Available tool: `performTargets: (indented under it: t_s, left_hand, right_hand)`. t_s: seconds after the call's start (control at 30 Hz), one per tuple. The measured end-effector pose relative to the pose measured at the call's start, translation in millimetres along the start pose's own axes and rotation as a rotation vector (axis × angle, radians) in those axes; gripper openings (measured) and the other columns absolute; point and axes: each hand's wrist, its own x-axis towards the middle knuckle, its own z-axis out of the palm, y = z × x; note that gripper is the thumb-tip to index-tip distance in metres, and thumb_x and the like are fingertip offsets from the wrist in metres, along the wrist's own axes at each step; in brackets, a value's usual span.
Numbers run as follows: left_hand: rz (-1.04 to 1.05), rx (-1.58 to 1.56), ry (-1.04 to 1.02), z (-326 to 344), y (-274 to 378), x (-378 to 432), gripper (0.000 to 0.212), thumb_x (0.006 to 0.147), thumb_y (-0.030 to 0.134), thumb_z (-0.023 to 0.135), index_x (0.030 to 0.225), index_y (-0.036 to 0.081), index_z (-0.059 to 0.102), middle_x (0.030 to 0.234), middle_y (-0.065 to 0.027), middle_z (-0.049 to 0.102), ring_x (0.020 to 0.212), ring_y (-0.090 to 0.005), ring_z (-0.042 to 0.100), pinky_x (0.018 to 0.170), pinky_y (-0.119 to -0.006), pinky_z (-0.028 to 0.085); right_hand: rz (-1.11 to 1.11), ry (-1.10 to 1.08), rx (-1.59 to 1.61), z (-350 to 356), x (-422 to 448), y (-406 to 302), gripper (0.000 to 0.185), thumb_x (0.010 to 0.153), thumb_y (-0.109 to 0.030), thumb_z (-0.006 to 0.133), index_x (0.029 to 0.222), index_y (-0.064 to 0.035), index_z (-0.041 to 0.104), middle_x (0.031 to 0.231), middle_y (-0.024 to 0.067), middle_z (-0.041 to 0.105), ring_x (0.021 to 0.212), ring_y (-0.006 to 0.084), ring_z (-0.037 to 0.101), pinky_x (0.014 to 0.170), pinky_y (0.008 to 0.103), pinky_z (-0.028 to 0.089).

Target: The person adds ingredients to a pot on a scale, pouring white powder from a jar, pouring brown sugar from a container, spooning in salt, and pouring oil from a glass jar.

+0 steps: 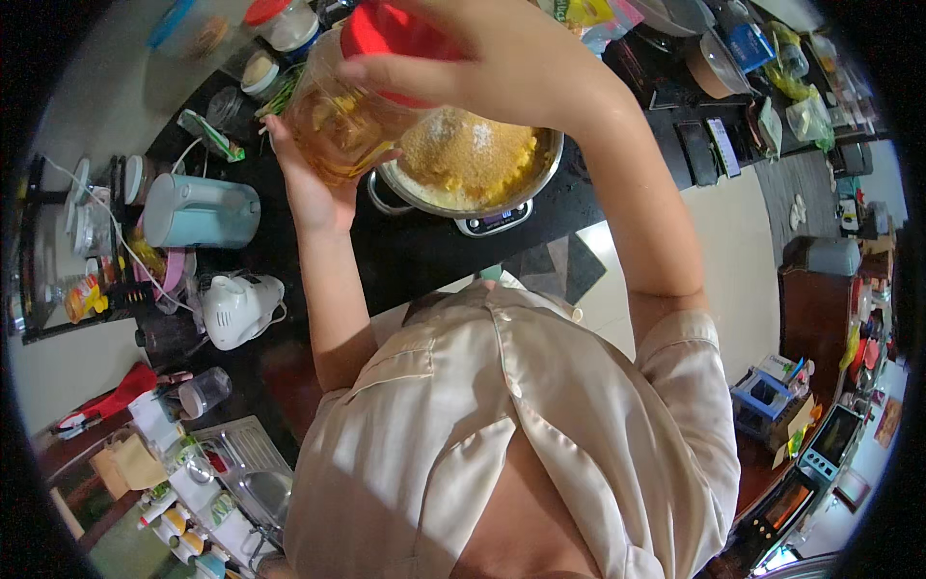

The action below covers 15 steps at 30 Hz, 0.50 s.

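Observation:
My left hand (318, 177) holds a clear plastic jar (325, 137) of amber contents by its side and base. Over the jar's red screw lid (372, 36) lies my right hand (499, 69), thumb along the near side; it is slightly blurred, and its other fingers are partly cut off by the picture's top. Just beyond and below the jar sits a round steel pan (394, 209) with a loop handle. Inside it are a yellow crumbly mass (506, 184), brown granules (463, 148) and a little white powder. The pan rests on a digital kitchen scale (495, 221).
On the black counter (391, 257) stand a pale blue electric kettle (202, 211) and a white hand mixer (242, 311), both left. Several lidded jars crowd the back left. Two phones (723, 148) lie right, near bowls and bags. A steel sink (264, 492) is at lower left.

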Motion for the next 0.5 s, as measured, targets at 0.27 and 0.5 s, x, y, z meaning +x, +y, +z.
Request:
performTargets:
  t_s: [0.27, 0.5]
  left_hand:
    - [0.010, 0.144, 0.049, -17.9, 4.3, 30.1, 0.072, 0.096, 0.064, 0.035, 0.144, 0.011, 0.038, 0.141, -0.0112, 0.047, 0.129, -0.0289, 0.048, 0.103, -0.049, 0.043]
    - [0.126, 0.262, 0.082, -31.9, 3.1, 51.0, 0.059, 0.100, 0.049, 0.041, 0.141, 0.008, 0.044, 0.142, -0.0095, 0.048, 0.132, -0.0239, 0.045, 0.110, -0.041, 0.035]
  right_hand:
    - [-0.254, 0.401, 0.846, -13.0, -32.7, 79.2, 0.065, 0.084, -0.010, 0.067, 0.144, -0.0046, 0.042, 0.126, 0.0135, 0.058, 0.107, 0.0212, 0.059, 0.091, 0.0358, 0.051]
    - [0.260, 0.851, 1.358, 101.7, -99.0, 230.2, 0.053, 0.091, -0.033, 0.057, 0.139, -0.0129, 0.047, 0.124, 0.0132, 0.058, 0.106, 0.0312, 0.061, 0.092, 0.0442, 0.050]
